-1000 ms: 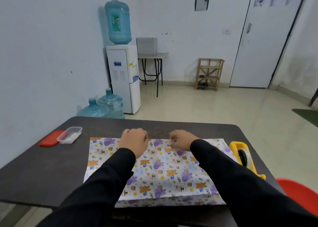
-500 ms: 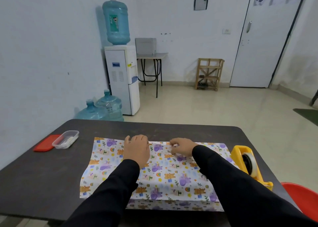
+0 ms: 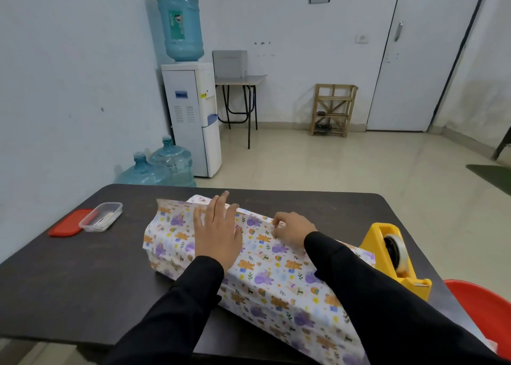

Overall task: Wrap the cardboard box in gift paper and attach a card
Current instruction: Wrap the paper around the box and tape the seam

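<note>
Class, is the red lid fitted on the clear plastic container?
No, the red lid lies flat on the table beside the clear plastic container.

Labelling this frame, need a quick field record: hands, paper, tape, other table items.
left hand: flat, pressing on paper
right hand: pinching paper's top edge
paper: folded into long block on table
tape dispenser: yellow, right of paper
container: clear, far left, beside red lid
</note>
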